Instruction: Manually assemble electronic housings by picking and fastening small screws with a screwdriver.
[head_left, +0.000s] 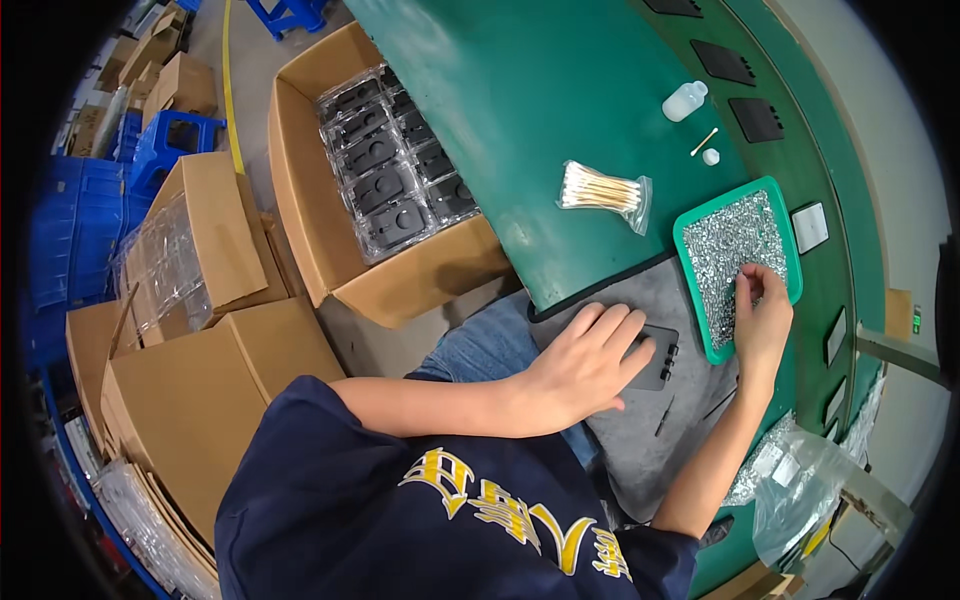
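Dark plate (661, 366) is part-covered by spread left hand (583, 368), loads of metal parts (735, 235) are left under right hand (764, 312); its pinch, and plate completion, can't be told.

I count one left hand (590, 365) and one right hand (764, 305). Quantities per kind: one green tray (788, 240), one bag of cotton swabs (600, 190), one loose swab (704, 142), one white bottle (685, 101), one small white cap (711, 157), four dark notched plates (722, 61). Pale-faced pieces (810, 228): at least three; distortion at the right rim prevents me from confirming the total.
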